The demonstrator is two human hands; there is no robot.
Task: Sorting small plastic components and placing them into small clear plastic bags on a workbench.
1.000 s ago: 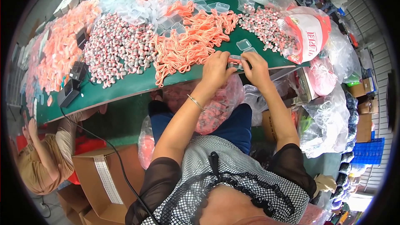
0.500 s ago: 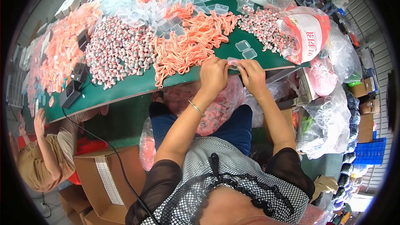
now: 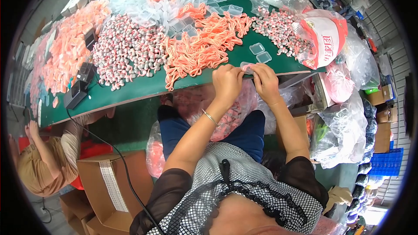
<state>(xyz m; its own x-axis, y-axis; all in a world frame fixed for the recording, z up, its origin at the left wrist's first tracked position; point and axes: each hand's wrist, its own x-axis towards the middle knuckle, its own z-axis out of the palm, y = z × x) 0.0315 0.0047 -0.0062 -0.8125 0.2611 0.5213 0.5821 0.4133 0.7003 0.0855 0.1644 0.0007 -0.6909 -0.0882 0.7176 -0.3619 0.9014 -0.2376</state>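
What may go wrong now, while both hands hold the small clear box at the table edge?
1. The small clear box sits between the left hand and right hand right at the rim of the green table; if it slips, it would likely fall into the lap.
2. The orange cords lie tangled, so pulling one may drag others off.

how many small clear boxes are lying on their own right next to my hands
3: two clear boxes lie on the green table above the right hand; one is between both hands. More may be hidden.

free: green table [image 3: 130, 90] edge | blocked: orange cord pile [image 3: 204, 43], clear boxes [image 3: 260, 53]
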